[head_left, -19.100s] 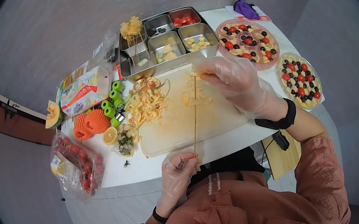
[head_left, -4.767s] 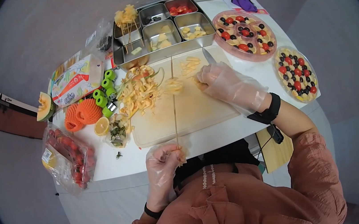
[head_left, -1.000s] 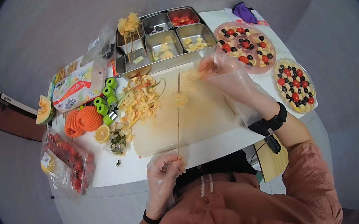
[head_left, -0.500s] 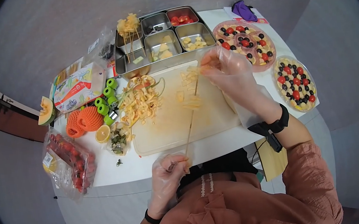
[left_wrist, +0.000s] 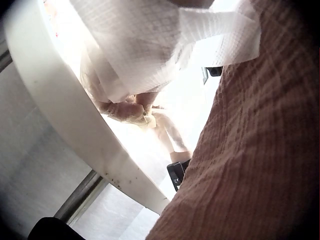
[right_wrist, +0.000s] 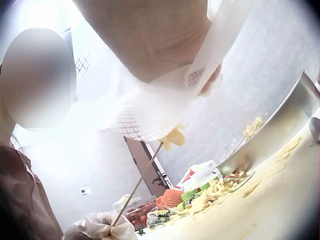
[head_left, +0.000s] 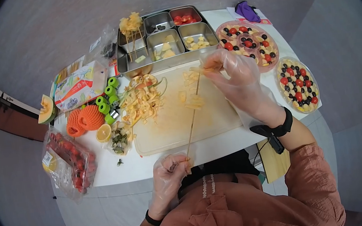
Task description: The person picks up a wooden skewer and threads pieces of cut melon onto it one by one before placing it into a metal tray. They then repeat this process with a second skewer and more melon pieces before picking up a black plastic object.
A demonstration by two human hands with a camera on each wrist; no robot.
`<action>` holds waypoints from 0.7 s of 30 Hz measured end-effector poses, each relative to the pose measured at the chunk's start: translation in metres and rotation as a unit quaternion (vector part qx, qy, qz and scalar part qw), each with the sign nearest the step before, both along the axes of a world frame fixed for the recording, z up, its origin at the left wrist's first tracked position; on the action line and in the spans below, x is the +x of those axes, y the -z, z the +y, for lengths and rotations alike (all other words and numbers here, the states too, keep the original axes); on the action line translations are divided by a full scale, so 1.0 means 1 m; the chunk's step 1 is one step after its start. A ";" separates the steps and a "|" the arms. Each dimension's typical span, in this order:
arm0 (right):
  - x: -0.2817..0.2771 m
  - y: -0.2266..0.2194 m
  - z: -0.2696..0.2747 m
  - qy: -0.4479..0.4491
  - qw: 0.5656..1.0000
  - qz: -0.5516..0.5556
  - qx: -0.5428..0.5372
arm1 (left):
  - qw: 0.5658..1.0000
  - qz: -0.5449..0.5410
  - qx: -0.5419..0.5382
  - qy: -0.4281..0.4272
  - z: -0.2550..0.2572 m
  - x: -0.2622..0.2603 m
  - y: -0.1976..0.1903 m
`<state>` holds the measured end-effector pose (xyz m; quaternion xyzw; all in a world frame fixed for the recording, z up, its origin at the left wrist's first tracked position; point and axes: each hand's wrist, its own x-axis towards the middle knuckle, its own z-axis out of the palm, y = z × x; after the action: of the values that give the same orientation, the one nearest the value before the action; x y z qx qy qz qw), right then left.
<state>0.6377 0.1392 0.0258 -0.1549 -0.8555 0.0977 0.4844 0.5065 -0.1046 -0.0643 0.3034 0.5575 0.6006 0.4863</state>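
Observation:
In the head view my gloved left hand [head_left: 168, 177] pinches the lower end of a thin wooden skewer [head_left: 191, 134] near the table's front edge. The skewer slants up over the white cutting board [head_left: 161, 135]. Partway along it sits a cluster of yellow fruit slices [head_left: 194, 103], also seen beside the skewer in the right wrist view as yellow fruit [right_wrist: 173, 138]. My gloved right hand [head_left: 235, 77] pinches a pale yellow fruit slice [head_left: 195, 69] right at the skewer's upper end. The loose glove hides much of this in both wrist views.
Fruit peelings [head_left: 143, 99] heap on the board's left. Behind stands a steel tray [head_left: 174, 62] with fruit compartments and upright skewers of fruit. Two fruit platters [head_left: 299, 85] stand right. Bagged cherry tomatoes [head_left: 71, 160], orange foam nets [head_left: 91, 118] and green cutters [head_left: 110, 92] lie left.
The right hand has brought a slice to the skewer's tip, where a second ago it was apart from it. The skewer's upper end has swung right, and the left hand shifted slightly right.

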 end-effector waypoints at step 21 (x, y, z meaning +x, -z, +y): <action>0.006 -0.006 -0.007 -0.005 0.996 -0.038 0.077 | 1.000 -0.017 0.007 0.014 0.002 0.000 -0.004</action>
<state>0.6435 0.1324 0.0322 -0.1163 -0.8791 0.0277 0.4615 0.5067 -0.1029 -0.0602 0.3044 0.5407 0.6025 0.5020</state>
